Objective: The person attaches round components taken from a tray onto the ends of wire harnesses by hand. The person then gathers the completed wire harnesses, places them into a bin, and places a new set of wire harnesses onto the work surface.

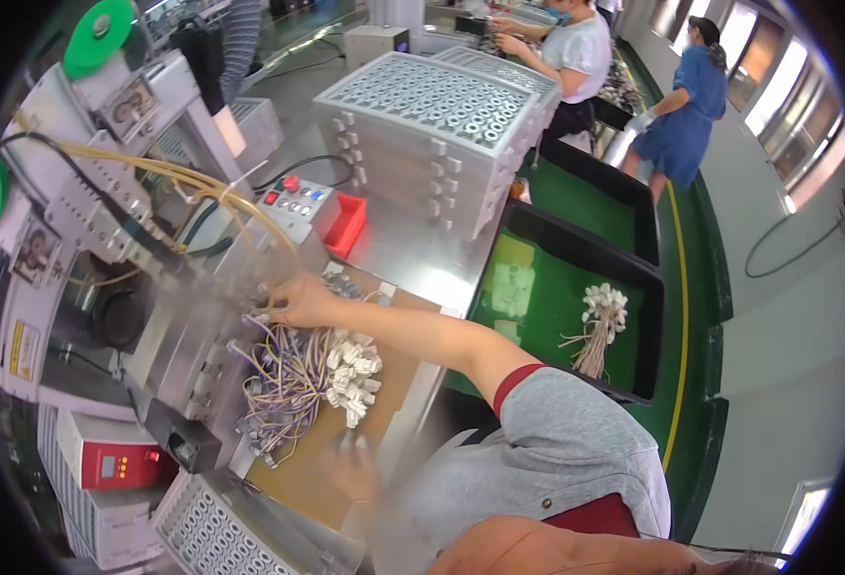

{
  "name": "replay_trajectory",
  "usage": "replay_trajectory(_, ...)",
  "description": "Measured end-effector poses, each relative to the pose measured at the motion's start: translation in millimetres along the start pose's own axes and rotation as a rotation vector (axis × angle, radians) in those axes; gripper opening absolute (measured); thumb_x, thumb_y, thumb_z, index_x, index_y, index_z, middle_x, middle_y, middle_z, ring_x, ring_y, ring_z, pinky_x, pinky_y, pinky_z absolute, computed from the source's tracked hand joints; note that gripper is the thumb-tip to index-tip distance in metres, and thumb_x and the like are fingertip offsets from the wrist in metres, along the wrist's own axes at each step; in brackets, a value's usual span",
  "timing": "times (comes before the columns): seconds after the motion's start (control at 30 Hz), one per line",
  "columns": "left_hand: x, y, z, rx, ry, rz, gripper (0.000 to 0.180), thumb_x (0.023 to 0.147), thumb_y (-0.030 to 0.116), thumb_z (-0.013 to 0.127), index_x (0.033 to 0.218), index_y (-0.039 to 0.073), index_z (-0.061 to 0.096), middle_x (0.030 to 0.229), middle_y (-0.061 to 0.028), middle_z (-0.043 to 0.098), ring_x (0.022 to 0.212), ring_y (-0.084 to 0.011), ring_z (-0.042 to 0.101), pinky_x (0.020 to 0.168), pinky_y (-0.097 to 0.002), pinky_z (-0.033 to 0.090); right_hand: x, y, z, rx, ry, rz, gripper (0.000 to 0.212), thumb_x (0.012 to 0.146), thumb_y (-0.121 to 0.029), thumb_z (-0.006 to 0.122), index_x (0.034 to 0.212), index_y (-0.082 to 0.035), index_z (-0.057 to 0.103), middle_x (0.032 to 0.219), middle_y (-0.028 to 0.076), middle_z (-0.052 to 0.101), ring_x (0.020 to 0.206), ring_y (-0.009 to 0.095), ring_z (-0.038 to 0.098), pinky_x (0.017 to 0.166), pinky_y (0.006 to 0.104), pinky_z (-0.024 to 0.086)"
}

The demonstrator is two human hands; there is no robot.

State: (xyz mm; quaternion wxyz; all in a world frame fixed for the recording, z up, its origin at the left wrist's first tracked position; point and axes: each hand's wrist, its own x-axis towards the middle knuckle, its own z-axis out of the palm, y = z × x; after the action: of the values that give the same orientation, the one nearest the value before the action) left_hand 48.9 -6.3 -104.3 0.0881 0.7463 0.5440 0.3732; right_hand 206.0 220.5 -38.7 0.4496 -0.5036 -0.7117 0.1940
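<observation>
My right arm reaches across to the machine, and my right hand (302, 300) is closed at its work point. The fingertips are pinched, and what they hold is too small and blurred to make out. Beneath that hand lies a heap of purple, white and yellow wires (283, 374). White plastic connectors (353, 374) are bunched at its right side, on a brown work mat (312, 489). My left hand (350, 470) is just below the connectors, smeared by motion, so its fingers cannot be read.
A control box (298, 206) with buttons and a red bin (346, 226) stand behind the machine. Stacked grey trays (432, 101) rise at the back. Black-rimmed green tubs (576, 235) are on the right, one with a white connector bundle (602, 321). Two people stand farther off.
</observation>
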Motion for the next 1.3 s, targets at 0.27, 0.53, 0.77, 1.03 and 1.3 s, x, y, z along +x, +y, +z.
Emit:
replay_trajectory(0.27,-0.9,-0.1,0.1,-0.071,0.03,-0.027,0.014,0.07,0.005,0.06,0.084,0.001,0.062,0.084,-0.0105,0.055,0.078,-0.0253,0.052,0.069,-0.0335,0.042,-1.2,-6.3,-10.2,-0.076,-0.061,0.072,0.021,0.063,-0.03,0.062,0.074,-0.012,0.064,0.068,0.01,0.06,0.067,0.027,0.058,0.063,0.0333,0.046)
replay_trajectory(0.53,-0.9,-1.1,1.5,-0.111,0.03,-0.002,0.014,0.07,0.004,0.06,0.083,0.001,0.062,0.082,-0.01,0.055,0.077,-0.025,0.052,0.068,-0.0325,0.042,-6.3,6.2,-40.2,-0.042,0.035,0.119,0.024,0.069,-0.03,0.061,0.078,-0.009,0.064,0.068,0.016,0.06,0.065,0.032,0.057,0.06,0.0393,0.045)
replay_trajectory(0.77,2.4,1.3,-0.2,-0.081,0.048,-0.007,0.017,0.067,0.004,0.06,0.084,0.003,0.063,0.082,-0.0102,0.055,0.077,-0.0255,0.052,0.068,-0.0328,0.042,-64.1,69.5,-72.0,0.195,0.421,0.383,0.02,0.074,-0.015,0.053,0.085,0.0,0.06,0.066,0.013,0.06,0.056,0.017,0.055,0.052,0.0311,0.044)
replay_trajectory(1.03,2.2,-0.1,-3.8,-0.071,0.038,-0.184,0.018,0.065,0.006,0.062,0.083,0.005,0.063,0.08,-0.0097,0.054,0.075,-0.0256,0.053,0.065,-0.0328,0.043,-94.0,125.3,-38.6,0.138,0.37,0.397,0.008,0.077,-0.005,0.051,0.079,0.001,0.056,0.065,0.001,0.056,0.061,0.006,0.049,0.055,0.0209,0.04)
replay_trajectory(1.3,1.2,-5.9,-1.5,-0.075,0.063,-0.155,0.014,0.062,0.009,0.063,0.075,0.006,0.061,0.077,-0.0095,0.051,0.071,-0.0262,0.051,0.06,-0.0345,0.044,-90.0,103.8,-43.0,0.219,0.397,0.406,0.011,0.075,-0.011,0.054,0.076,0.0,0.056,0.053,0.002,0.047,0.052,0.006,0.039,0.048,0.0227,0.035)
